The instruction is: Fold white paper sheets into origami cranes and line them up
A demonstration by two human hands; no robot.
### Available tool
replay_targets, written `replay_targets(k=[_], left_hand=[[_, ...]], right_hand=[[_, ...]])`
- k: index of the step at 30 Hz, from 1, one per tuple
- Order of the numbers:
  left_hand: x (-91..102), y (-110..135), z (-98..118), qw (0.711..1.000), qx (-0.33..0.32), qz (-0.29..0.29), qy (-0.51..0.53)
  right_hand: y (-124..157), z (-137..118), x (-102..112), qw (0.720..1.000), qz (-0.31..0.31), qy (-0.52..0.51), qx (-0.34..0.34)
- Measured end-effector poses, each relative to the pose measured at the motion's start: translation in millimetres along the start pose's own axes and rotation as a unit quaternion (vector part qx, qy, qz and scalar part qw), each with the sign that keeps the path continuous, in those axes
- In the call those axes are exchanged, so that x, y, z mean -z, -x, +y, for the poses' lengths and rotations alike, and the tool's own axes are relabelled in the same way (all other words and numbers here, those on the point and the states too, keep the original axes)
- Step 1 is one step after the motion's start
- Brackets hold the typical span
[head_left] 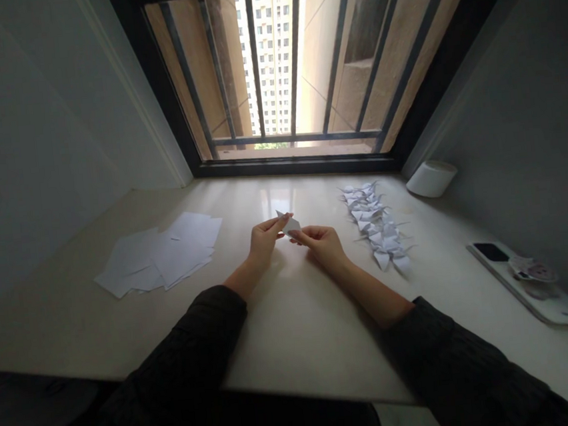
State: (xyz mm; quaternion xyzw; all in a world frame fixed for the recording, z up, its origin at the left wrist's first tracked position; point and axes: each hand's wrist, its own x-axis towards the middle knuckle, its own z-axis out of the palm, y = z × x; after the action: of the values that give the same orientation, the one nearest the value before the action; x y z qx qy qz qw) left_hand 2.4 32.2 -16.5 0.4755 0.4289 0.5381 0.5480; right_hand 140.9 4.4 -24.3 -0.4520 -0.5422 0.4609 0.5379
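Note:
A small piece of folded white paper is held between my two hands, a little above the pale tabletop. My left hand pinches its upper left part, where a pointed tip sticks up. On its lower right side, my right hand grips the paper between thumb and fingers. The fingertips cover part of the folds. To the right of my hands lie several folded white paper cranes, close together in rows. Loose sheets of white paper are spread in an overlapping pile on the left.
At the back right, a white cylindrical object lies near the wall. A white flat case or device with a dark panel and a round ornament is at the right edge. Behind the table is a barred window with a black frame.

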Motion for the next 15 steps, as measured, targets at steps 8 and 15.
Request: replay_targets(k=[8, 15], left_hand=[[-0.9, -0.7, -0.1, 0.998, -0.001, 0.013, 0.057], [1.3, -1.5, 1.9, 0.998, -0.01, 0.049, 0.044]], right_hand=[[-1.0, 4.3, -0.7, 1.0, -0.014, -0.006, 0.008], [-1.0, 3.9, -2.2, 1.0, -0.02, -0.008, 0.0]])
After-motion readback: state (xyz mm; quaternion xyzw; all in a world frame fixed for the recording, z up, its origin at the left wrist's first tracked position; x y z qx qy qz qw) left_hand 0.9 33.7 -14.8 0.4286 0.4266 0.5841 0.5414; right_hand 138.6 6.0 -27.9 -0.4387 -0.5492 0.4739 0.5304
